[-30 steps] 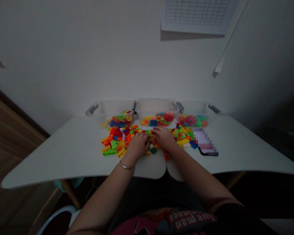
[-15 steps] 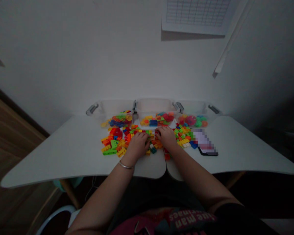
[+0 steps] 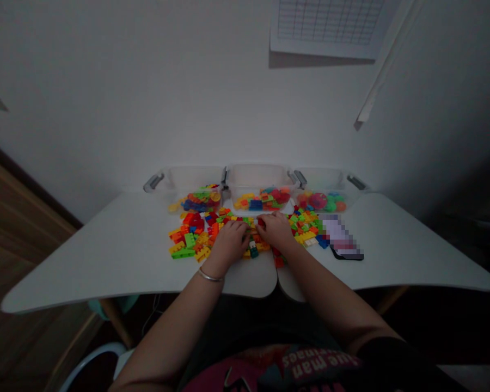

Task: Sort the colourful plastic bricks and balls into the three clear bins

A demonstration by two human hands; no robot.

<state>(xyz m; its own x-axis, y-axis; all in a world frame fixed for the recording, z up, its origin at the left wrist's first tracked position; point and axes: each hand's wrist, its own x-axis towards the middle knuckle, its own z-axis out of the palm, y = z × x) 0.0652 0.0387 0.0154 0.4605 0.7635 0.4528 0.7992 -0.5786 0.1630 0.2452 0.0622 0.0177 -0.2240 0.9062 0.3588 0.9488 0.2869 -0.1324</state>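
Observation:
A loose pile of toy building bricks (image 3: 203, 240) in red, orange, yellow, green and blue spreads over the white table around both hands. My left hand (image 3: 231, 239) rests low in the pile with its fingers curled; whatever they close on is hidden. Just to its right, my right hand (image 3: 274, 228) pinches a red building brick (image 3: 261, 222) at its fingertips. Between the hands stands a dark green and white brick piece (image 3: 253, 248), close to my left fingers. A silver bangle (image 3: 210, 276) circles my left wrist.
Along the wall stand three clear plastic boxes, left (image 3: 194, 178), middle (image 3: 258, 177) and right (image 3: 322, 178), each with colourful pieces inside. Right of the pile lies a phone (image 3: 338, 237), its screen pixelated. A seam divides the table (image 3: 114, 256) near my right forearm.
My right hand has shifted slightly left, closer to my left hand, with the red brick at its fingertips. The dark green and white piece has turned slightly. My left hand stays nearly still.

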